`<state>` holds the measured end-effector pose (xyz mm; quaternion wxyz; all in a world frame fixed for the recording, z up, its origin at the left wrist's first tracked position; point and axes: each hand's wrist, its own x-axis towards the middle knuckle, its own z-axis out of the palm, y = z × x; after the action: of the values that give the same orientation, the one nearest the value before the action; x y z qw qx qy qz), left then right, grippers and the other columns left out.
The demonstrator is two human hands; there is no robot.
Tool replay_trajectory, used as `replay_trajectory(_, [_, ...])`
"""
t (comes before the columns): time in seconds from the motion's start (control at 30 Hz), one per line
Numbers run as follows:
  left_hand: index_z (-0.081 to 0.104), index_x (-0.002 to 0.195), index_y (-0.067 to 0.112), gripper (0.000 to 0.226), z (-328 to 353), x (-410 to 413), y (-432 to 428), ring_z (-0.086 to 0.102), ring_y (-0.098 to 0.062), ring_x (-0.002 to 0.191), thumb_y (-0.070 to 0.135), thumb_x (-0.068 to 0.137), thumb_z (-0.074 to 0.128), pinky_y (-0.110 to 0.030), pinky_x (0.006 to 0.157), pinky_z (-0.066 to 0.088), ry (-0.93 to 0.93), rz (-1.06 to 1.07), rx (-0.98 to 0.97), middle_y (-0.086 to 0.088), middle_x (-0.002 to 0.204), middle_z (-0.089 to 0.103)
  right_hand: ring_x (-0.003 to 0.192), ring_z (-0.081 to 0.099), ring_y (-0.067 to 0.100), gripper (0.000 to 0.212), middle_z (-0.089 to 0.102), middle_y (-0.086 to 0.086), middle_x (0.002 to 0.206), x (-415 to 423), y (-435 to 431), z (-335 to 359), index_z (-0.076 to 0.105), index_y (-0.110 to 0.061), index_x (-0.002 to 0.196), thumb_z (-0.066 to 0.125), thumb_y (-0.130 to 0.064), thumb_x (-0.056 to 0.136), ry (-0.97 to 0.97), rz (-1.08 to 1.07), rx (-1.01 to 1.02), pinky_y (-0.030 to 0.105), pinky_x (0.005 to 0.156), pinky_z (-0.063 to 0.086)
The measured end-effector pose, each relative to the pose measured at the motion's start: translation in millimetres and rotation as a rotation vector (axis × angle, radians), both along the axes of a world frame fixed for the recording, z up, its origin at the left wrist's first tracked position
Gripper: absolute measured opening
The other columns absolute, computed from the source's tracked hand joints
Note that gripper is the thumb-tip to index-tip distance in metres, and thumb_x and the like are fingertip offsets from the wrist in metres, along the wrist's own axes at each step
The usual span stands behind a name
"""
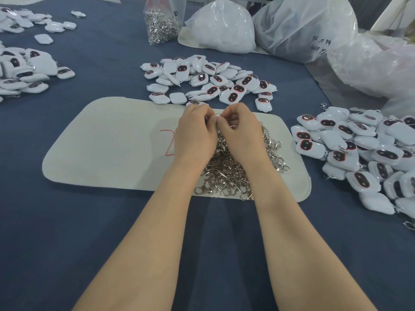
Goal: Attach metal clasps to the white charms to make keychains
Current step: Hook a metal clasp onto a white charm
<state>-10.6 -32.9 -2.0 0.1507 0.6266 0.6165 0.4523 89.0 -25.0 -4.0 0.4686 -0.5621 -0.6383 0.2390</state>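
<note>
1. A table [112, 221] covered in dark blue cloth fills the view. Both bare forearms reach across it from the near edge.
2. Three large translucent plastic bags [303, 25] stand along the far right side. One of them has handwriting on it.
3. A pale felt mat [107, 149] with rounded corners lies in the middle, with a red mark [168, 142] drawn on it.
4. The right pile of white charms [359, 153] sits just beside the mat's right end. Several of these charms show metal hardware at their edges.
5. The centre pile of white charms [208, 79] lies just beyond the mat's far edge, and some of them touch it. The faces have dark ovals ringed in red.
6. More white charms, the left piles [22, 70], spread along the far left of the table.
7. A heap of loose clasps [226, 169] rests on the right half of the mat, under and between the wrists.
8. A clear bag of clasps [161, 23] stands at the far edge, left of the big bags.
9. The left hand [195, 133] is curled, knuckles up, above the heap, with its fingertips meeting those of the other hand.
10. The right hand [241, 131] is curled the same way, touching the left.
11. A metal clasp [217, 116] is pinched between both sets of fingertips. Whether a charm is tucked under the fingers cannot be told.
</note>
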Motion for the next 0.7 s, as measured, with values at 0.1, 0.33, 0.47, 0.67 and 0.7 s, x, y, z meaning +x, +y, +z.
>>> replay_trajectory(0.1, [0.062, 0.093, 0.009, 0.012, -0.6, -0.9, 0.0, 0.053, -0.021, 0.089, 0.013, 0.093, 0.051, -0.031, 0.076, 0.042, -0.001, 0.005, -0.003, 0.005, 0.093, 0.048, 0.077, 0.053, 0.0, 0.009, 0.055, -0.013, 0.082, 0.1, 0.1, -2.2, 0.051, -0.017, 0.09, 0.055, -0.008, 0.09, 0.005, 0.054, -0.015, 0.013, 0.07, 0.044])
replay_trajectory(0.33, [0.062, 0.088, 0.012, 0.011, -3.8, -2.4, 0.9, 0.048, -0.014, 0.08, 0.014, 0.093, 0.052, -0.027, 0.071, 0.038, -0.053, 0.021, -0.026, 0.003, 0.092, 0.053, 0.062, 0.052, 0.003, 0.01, 0.056, -0.009, 0.072, -2.0, -3.4, -4.3, 0.046, -0.015, 0.09, 0.05, -0.006, 0.093, -0.094, 0.079, 0.041, 0.012, 0.058, 0.038])
replay_trajectory(0.47, [0.059, 0.083, 0.018, 0.011, -3.3, -3.2, 1.2, 0.05, -0.014, 0.075, 0.016, 0.092, 0.054, -0.021, 0.066, 0.034, -0.116, 0.001, -0.057, 0.0, 0.087, 0.06, 0.07, 0.057, 0.019, 0.008, 0.06, 0.003, 0.076, -3.4, -5.1, -2.2, 0.045, -0.013, 0.091, 0.047, -0.005, 0.095, -0.121, 0.083, 0.055, 0.026, 0.062, 0.043])
replay_trajectory(0.67, [0.061, 0.099, 0.018, 0.008, -1.9, -1.5, 1.7, 0.048, 0.001, 0.067, 0.017, 0.093, 0.056, -0.008, 0.059, 0.034, -0.231, -0.064, -0.086, 0.015, 0.079, 0.053, 0.078, 0.057, 0.025, 0.004, 0.061, 0.011, 0.085, -1.9, -4.9, -2.0, 0.046, -0.009, 0.093, 0.047, -0.006, 0.095, -0.111, 0.039, 0.07, 0.035, 0.07, 0.046])
replay_trajectory(0.7, [0.058, 0.107, 0.019, 0.014, -1.7, -1.1, 1.5, 0.048, 0.002, 0.07, 0.018, 0.093, 0.056, -0.009, 0.061, 0.034, -0.261, -0.069, -0.091, 0.015, 0.084, 0.053, 0.076, 0.056, 0.023, 0.006, 0.06, 0.009, 0.084, -1.4, -4.4, -2.3, 0.045, -0.01, 0.092, 0.047, -0.006, 0.095, -0.107, 0.025, 0.067, 0.032, 0.069, 0.044])
